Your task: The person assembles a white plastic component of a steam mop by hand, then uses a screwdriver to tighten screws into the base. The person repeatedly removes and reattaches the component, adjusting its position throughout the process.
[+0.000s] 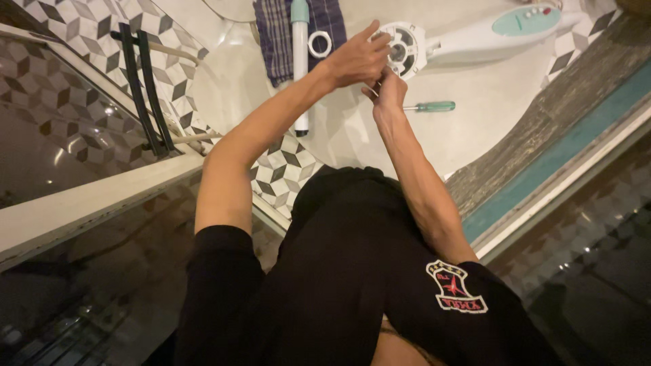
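A person in a black shirt (352,271) reaches both bare arms forward over a pale floor (488,102). The right hand (388,91) is curled just under the round motor head of a white fan body (405,49); whether it grips anything cannot be told. The left hand (358,57) has its fingers spread against that head. A green-handled screwdriver (428,106) lies just beside the right wrist. Farther off, a white tube (300,68) and white ring (319,43) rest on a plaid cloth (274,34).
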